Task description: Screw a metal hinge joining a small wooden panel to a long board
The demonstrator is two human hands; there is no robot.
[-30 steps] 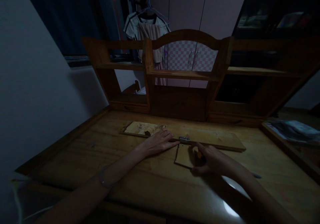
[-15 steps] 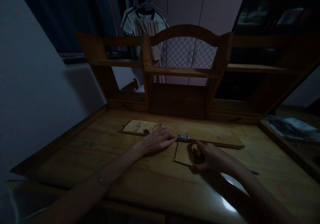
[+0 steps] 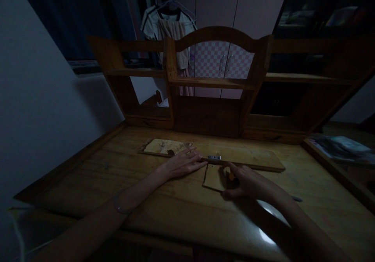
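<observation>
A long wooden board [image 3: 249,157] lies across the desk, with a small metal hinge [image 3: 214,157] at its front edge. My left hand [image 3: 184,163] rests flat on the board's left part with its fingers spread, near a paper-like patch [image 3: 158,146]. Against the front edge, just below the hinge, lies a small square wooden piece [image 3: 214,177]. My right hand [image 3: 244,182] grips that piece at its right side, thumb at the near edge and fingers at the far edge. Its palm side is in shadow.
A wooden shelf unit [image 3: 208,83] stands at the back of the desk [image 3: 175,215]. A thin dark object [image 3: 296,198] lies beyond my right forearm. Papers or bags [image 3: 347,147] are at the far right. Clothes [image 3: 175,31] hang behind the shelf.
Both hands keep their places on the board and the square piece. The whole view has shifted very slightly.
</observation>
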